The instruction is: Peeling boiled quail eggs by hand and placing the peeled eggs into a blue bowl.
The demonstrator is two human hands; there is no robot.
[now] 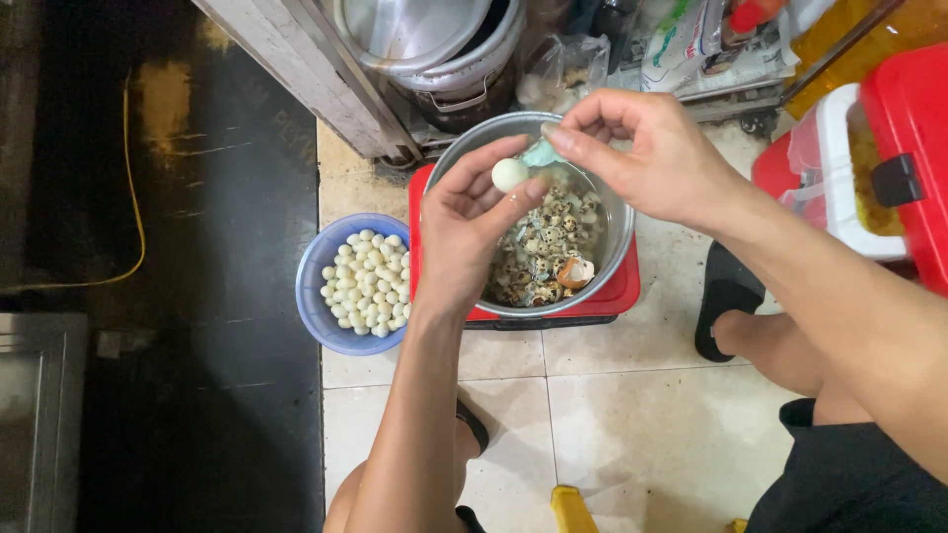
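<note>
My left hand (pixel 464 222) fingers pinch the slippery, soft peeled egg (pixel 510 175); right hand (pixel 647 148) fingers clamp a shell scrap (pixel 542 153), gently by its sides.

Pale square floor tiles (pixel 612 415) with thin grout lines cover the right part of the floor, stained near the top. To the left lies a dark, glossy strip of floor (pixel 197 296) with yellowish worn patches, and a thin yellow cable (pixel 133 197) curves across it. A grey metal cabinet corner (pixel 35 415) shows at the lower left. A whitish wooden beam (pixel 296 74) slants across the top. A low wire rack (pixel 731 94) stands at the upper right. Light is even and soft
</note>
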